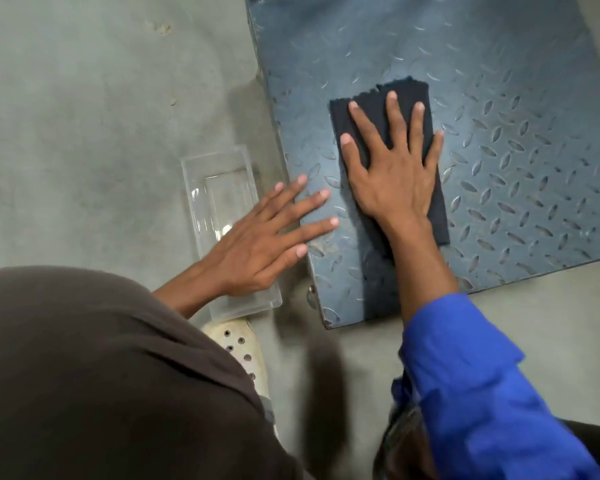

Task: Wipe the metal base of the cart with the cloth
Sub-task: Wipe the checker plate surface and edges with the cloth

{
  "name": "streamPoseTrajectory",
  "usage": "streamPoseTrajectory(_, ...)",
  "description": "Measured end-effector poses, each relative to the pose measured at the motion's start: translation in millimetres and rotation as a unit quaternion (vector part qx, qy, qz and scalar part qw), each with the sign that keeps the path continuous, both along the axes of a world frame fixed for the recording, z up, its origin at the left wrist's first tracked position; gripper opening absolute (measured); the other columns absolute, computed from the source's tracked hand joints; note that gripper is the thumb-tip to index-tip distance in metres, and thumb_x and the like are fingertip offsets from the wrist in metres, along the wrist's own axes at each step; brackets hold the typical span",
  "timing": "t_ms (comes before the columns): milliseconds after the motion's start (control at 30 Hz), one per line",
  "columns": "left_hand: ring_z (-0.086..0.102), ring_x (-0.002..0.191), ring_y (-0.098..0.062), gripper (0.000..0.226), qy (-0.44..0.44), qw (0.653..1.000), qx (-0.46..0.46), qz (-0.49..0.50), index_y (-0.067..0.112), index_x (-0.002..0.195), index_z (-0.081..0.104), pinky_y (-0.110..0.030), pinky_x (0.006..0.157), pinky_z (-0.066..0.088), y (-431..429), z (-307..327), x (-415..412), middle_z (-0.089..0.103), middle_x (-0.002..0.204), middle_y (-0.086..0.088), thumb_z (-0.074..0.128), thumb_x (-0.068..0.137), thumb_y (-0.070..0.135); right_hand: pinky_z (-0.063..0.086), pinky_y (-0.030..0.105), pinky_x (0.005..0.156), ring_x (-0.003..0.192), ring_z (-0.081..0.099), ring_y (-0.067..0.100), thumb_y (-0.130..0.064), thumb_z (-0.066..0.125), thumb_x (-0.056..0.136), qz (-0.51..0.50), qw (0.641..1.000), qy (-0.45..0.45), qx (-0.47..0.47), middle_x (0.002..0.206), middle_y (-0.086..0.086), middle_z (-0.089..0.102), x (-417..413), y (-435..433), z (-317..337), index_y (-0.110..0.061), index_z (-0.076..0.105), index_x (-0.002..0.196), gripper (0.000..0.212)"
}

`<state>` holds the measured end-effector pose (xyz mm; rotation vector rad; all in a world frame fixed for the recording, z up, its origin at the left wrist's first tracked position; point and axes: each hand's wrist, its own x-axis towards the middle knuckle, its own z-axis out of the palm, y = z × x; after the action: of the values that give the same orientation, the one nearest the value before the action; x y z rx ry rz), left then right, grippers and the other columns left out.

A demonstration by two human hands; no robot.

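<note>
bottom left of frame i see a brown trouser knee [101, 375], bottom right a blue sleeve [471, 375]. btwn them a white perforated shoe [243, 344] on the grey concrete floor [84, 116]. left hand [257, 244], fingers straight & spread, is over a clear plastic tray [219, 174], tips past the left edge of the blue-grey diamond-plate metal base [499, 98]; can't tell if touching. right hand [392, 174] lies flat, fingers splayed, pressing a folded black cloth [373, 105] onto the base, center frame.
</note>
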<state>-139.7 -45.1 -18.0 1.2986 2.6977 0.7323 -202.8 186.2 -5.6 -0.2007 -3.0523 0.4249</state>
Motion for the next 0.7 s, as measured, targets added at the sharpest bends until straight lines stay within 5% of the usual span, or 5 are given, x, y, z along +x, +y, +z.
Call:
streamPoseTrajectory(167,0.01,0.165,-0.033,0.056,0.011,0.996,-0.003,-0.09,0.008,0.166,0.032,-0.054,0.133,0.014,11.4,-2.8,37.2,0.023,0.176,-0.01,0.037,0.113,0.026,-0.006,0.065,0.128,0.164,-0.005,0.03,-0.065,0.021,0.107,0.119,0.992,-0.027,0.015,0.178,-0.007,0.008,-51.3,-38.2,5.1,-0.059,0.021,0.16,0.053)
streamPoseTrajectory(367,0.01,0.166,-0.028,0.054,0.009,0.986,0.003,-0.167,0.009,0.165,0.034,-0.049,0.134,0.013,19.7,-11.2,64.2,0.022,0.176,-0.007,0.037,0.114,0.023,0.003,0.063,0.129,0.164,0.005,0.032,-0.054,0.041,0.104,0.329,0.942,0.015,0.065,0.177,-0.003,0.015,11.2,-51.3,-4.4,-0.051,0.053,0.148,0.045)
streamPoseTrajectory(700,0.011,0.166,-0.029,0.053,0.035,0.99,-0.006,-0.139,0.03,0.163,0.041,-0.053,0.132,0.018,13.8,-13.2,26.3,0.022,0.176,-0.006,0.046,0.112,0.043,-0.003,0.061,0.13,0.165,-0.001,0.027,-0.063,0.036,0.097,0.291,0.954,-0.016,0.063,0.178,-0.009,0.009,-91.5,-71.1,8.0,-0.055,0.043,0.152,0.056)
